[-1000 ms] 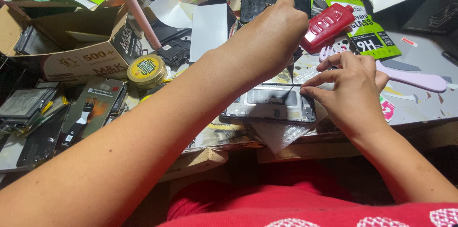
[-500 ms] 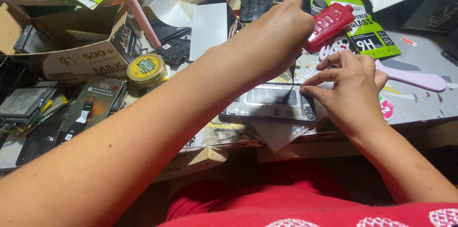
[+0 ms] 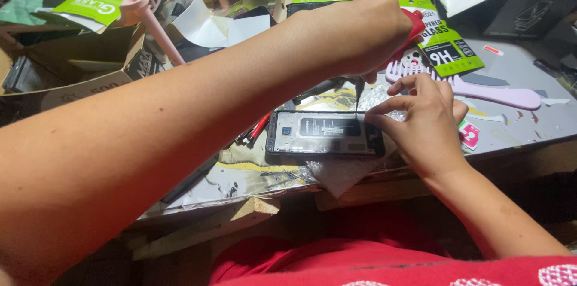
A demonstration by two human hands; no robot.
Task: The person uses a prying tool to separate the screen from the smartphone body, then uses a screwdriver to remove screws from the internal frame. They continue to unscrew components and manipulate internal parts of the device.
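Left hand (image 3: 360,33): fingers closed round a red-handled screwdriver (image 3: 415,27), tip down on the phone | Right hand (image 3: 427,121): fingers pinched narrow at the phone's right edge | Phone (image 3: 324,133): opened, flat on the cluttered desk (image 3: 523,124), near a pink comb (image 3: 481,88)

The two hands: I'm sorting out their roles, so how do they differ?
The left hand is raised and closed around a red-handled tool; the right hand lies low, fingertips pinching at the opened phone. The left forearm crosses the view; the right enters from below. Both meet at the phone's right end.
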